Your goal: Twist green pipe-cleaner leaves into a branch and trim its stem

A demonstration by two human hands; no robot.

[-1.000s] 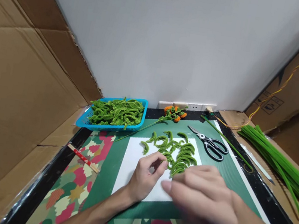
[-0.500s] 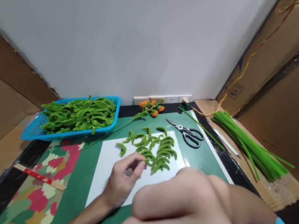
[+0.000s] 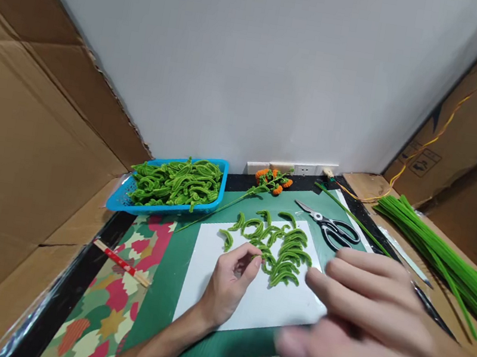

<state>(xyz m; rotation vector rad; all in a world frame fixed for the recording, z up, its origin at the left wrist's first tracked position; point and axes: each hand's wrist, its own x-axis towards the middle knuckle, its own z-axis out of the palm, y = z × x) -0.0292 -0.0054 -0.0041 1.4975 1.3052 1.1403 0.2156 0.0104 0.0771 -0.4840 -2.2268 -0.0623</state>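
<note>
My left hand (image 3: pixel 228 282) rests over the white sheet (image 3: pixel 207 288), thumb and forefinger pinched on a bit of green pipe cleaner that is mostly hidden by the fingers. Just beyond the fingertips lie several curved green pipe cleaner pieces (image 3: pixel 289 259), some in a stacked row, others loosely scattered. At the lower right, close to the camera and blurred, my right hand (image 3: pixel 370 320) is raised with its fingers apart from the thumb and nothing seen in it. Scissors (image 3: pixel 326 221) with black and grey handles lie beyond it.
At the back left a blue basket (image 3: pixel 218 193) holds many green pieces. A stem with orange flowers (image 3: pixel 274 181) lies behind the sheet. Long green pipe cleaners (image 3: pixel 439 255) are bundled at right, and chopsticks (image 3: pixel 121 261) lie at left. A wall and cardboard enclose the table.
My right hand has moved right, from across the lower middle, and its fingers now show apart. The view has shifted left; my left hand keeps its pinch beside the pieces.
</note>
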